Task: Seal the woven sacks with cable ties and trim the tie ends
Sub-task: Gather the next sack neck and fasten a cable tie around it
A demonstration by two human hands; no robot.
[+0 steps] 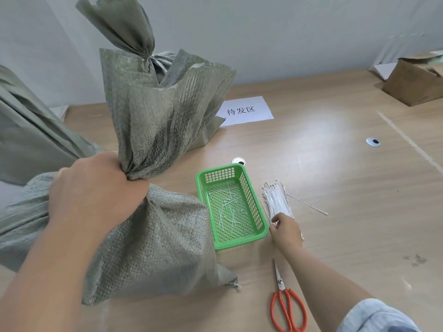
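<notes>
A grey-green woven sack (153,240) stands on the table in front of me. My left hand (96,188) grips its bunched neck, and the loose top flares up above my fist. My right hand (286,230) rests at the near end of a bundle of white cable ties (278,200), fingers pinching at the ties. Orange-handled scissors (286,305) lie shut on the table near my right forearm. Behind the sack stands a second sack (143,56) with its neck tied off.
A green plastic basket (256,233) holding several cut tie ends sits between the sack and the ties. One loose tie (306,204) lies to the right. A paper label (244,111) lies further back, a cardboard box (414,85) at far right, another sack (31,130) at left.
</notes>
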